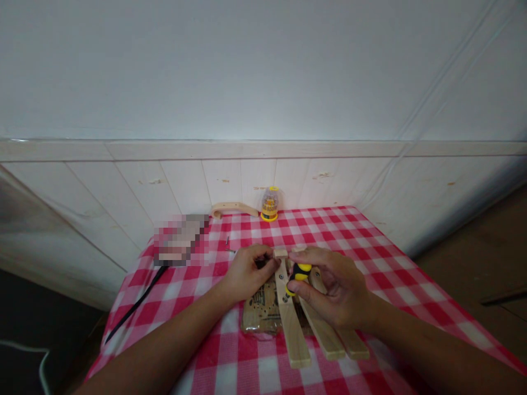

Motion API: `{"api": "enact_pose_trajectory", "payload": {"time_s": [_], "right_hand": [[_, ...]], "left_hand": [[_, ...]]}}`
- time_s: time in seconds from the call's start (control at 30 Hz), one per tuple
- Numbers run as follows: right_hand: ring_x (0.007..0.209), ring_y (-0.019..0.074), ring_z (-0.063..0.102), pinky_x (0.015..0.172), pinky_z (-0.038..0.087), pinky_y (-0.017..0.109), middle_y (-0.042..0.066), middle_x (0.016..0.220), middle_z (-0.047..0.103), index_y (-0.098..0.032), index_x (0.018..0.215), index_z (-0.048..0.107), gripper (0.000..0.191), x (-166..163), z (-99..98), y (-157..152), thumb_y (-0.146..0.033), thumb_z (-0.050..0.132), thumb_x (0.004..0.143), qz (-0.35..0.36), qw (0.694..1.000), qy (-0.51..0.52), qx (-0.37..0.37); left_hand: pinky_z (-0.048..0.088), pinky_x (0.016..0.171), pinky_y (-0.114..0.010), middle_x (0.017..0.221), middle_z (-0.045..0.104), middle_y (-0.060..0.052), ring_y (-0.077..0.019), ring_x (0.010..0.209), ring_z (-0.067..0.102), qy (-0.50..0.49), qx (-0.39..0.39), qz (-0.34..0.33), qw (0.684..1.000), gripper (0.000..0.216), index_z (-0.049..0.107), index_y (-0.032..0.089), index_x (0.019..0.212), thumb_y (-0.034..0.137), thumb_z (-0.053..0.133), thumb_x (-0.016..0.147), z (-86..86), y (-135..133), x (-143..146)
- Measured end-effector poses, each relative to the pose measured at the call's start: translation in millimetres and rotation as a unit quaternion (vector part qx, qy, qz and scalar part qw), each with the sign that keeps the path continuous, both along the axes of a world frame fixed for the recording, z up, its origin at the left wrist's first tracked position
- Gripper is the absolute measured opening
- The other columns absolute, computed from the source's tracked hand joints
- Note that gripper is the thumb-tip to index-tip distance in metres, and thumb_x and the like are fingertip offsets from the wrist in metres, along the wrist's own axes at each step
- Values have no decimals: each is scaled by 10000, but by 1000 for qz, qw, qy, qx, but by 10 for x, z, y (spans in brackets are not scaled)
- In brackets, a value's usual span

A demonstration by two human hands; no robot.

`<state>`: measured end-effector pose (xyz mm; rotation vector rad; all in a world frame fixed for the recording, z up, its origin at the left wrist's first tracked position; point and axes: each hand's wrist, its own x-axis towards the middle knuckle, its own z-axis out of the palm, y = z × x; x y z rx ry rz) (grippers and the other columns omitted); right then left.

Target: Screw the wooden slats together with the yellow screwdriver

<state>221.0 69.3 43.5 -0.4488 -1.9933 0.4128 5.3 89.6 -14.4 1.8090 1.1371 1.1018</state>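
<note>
My right hand (340, 288) is wrapped round a short screwdriver (302, 271) with a yellow and black handle. Its tip points down at a screw on the nearest wooden slat (294, 332). My left hand (251, 271) pinches the far end of that same slat, thumb and fingers closed on it. Two more wooden slats (325, 334) lie alongside to the right, partly covered by my right hand. Beneath them is a brown, tape-wrapped package (259, 315) with dark print and small holes, its right part hidden by the slats.
A red-and-white checked cloth (222, 356) covers the table. At the back stand a clear and yellow bit container (270, 204) and a curved wooden piece (234, 208). Loose screws (227, 240) lie left of centre. A blurred-out object (181, 241) with a black strap (138, 304) sits at the left.
</note>
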Motion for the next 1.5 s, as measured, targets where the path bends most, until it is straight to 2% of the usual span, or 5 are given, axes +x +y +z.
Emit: {"api": "enact_pose_trajectory", "payload": {"time_s": [0.43,0.67,1.03,1.2,1.5], "right_hand": [[754,181,771,658,654,277,30,966,792,-290,1265,695,371,-3,-1,52,-180,809,929,-33,998,42,-32],[794,159,797,712,674,243,16,986,788,-286,1245,709,377,-57,25,128,-95,779,928,-64,993,80,-53],[974,225,818,858,688,351,82,1161,828,-266,1370,689,410,7,69,143,-142,698,979,-50,998,-36,8],[862,188,815,781,679,286,56,1070,831,-269,1360,699,406,-19,78,111,-116,691,984,-86,996,-18,-7],[772,178,803,721,667,288,18,960,821,-276,1238,699,301,-33,-22,140,-212,792,958,-97,994,16,-37]], "left_hand": [[486,646,-273,734,722,-28,-179,675,649,21,4,16,1000,245,690,182,770,354,638,937,-23,4,4],[493,635,-269,768,750,-43,-177,662,642,12,-6,19,1000,275,691,179,761,383,641,938,-47,2,10],[496,656,-280,778,755,-48,-187,680,658,10,-4,19,1000,239,695,184,768,360,637,919,-44,11,17],[491,642,-272,773,753,-43,-182,669,659,14,-10,23,1000,235,692,184,768,359,646,918,-38,7,16],[463,618,-262,733,721,-28,-173,651,636,16,-6,17,1000,242,708,177,791,361,635,930,-52,16,15]]}}
